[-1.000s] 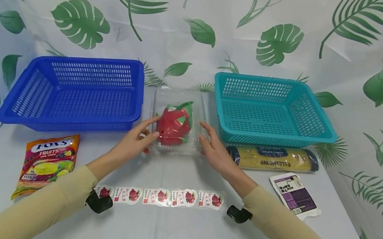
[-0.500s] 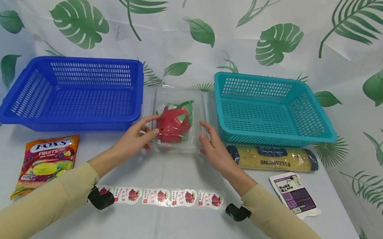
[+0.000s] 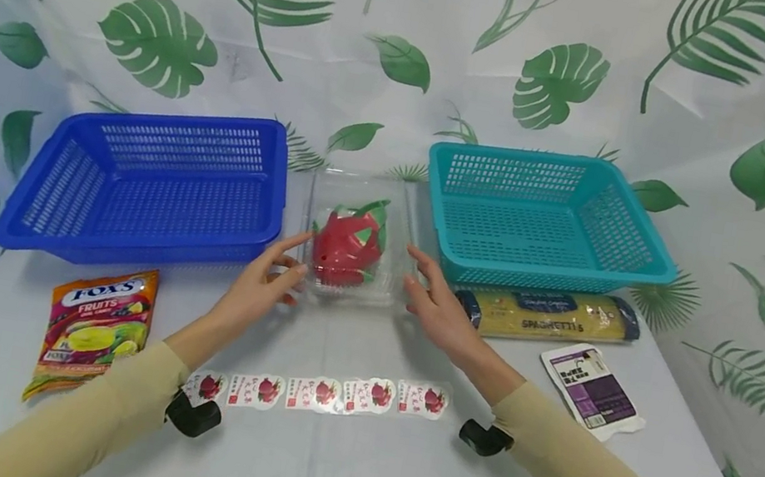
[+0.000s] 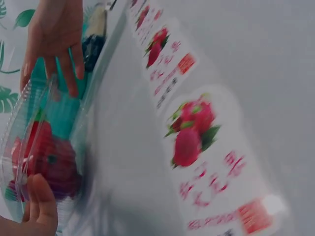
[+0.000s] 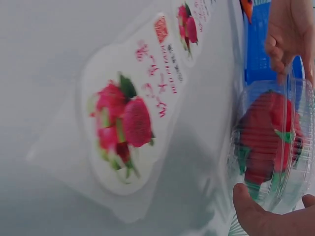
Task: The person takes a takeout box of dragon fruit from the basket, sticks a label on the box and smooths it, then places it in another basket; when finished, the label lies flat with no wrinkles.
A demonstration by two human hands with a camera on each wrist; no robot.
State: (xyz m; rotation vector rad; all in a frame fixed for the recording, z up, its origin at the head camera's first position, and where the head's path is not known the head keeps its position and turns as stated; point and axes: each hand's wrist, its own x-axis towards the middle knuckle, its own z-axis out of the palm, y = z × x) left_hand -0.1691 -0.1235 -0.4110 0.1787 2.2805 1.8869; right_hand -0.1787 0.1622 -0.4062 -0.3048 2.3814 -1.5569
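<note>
A clear plastic clamshell box (image 3: 389,265) stands at the back middle of the table, between two baskets. Inside it lies a red dragon fruit (image 3: 346,248) with green tips, seen through the plastic. My left hand (image 3: 264,278) is at the box's left side, thumb and forefinger pointing toward it. On the opposite side my right hand (image 3: 438,303) has its fingertips close to the wall. Neither hand grips the box. In the right wrist view, the lid (image 5: 290,123) lies over the fruit.
A blue basket (image 3: 253,242) stands at left, a teal basket (image 3: 446,241) at right. A candy bag (image 3: 93,334), a spaghetti pack (image 3: 551,317) and a white-and-purple packet (image 3: 588,391) lie beside them. A strip of dragon fruit stickers (image 3: 314,394) lies in front.
Both hands have drawn slightly outward from the box's sides, the left to the left and the right to the right. The box and fruit stay in place.
</note>
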